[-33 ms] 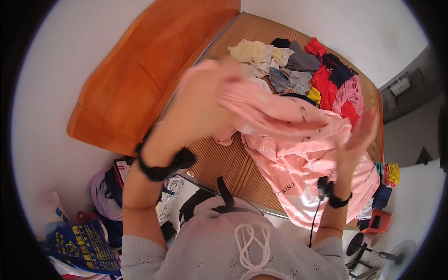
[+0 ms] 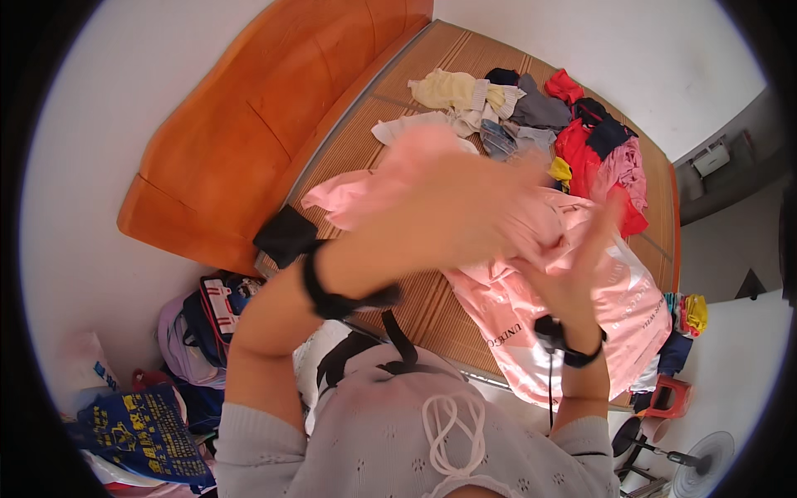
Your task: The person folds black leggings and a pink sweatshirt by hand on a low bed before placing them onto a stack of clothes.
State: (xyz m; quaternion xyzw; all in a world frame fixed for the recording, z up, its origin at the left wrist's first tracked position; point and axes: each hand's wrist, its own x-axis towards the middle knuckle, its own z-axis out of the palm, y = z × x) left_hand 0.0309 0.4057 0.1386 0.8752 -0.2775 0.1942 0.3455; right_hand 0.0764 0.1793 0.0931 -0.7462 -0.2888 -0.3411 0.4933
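A pink garment with dark printed letters (image 2: 606, 332) lies spread over the near right part of the mat-covered bed (image 2: 415, 307). Another pink stretch of cloth (image 2: 340, 195) reaches out to the left, partly behind my left arm. My left hand (image 2: 473, 203) is above the bunched pink cloth, smeared by motion; its fingers cannot be made out. Close to it, over the same garment, my right hand (image 2: 573, 270) has its fingers stretched out and thumb apart. Both wrists wear black bands, and a cable runs down from the right one.
Piled clothes lie at the far side: a cream knit (image 2: 448, 90), grey cloth (image 2: 540, 108), red clothes (image 2: 573, 145). An orange headboard (image 2: 224, 141) borders the left. Bags (image 2: 178, 336) sit at lower left; a red stool (image 2: 671, 397) and a fan (image 2: 701, 465) at lower right.
My left hand has swung right and down, toward my right hand. The lifted pink cloth has dropped lower, and my right hand has moved slightly left and down.
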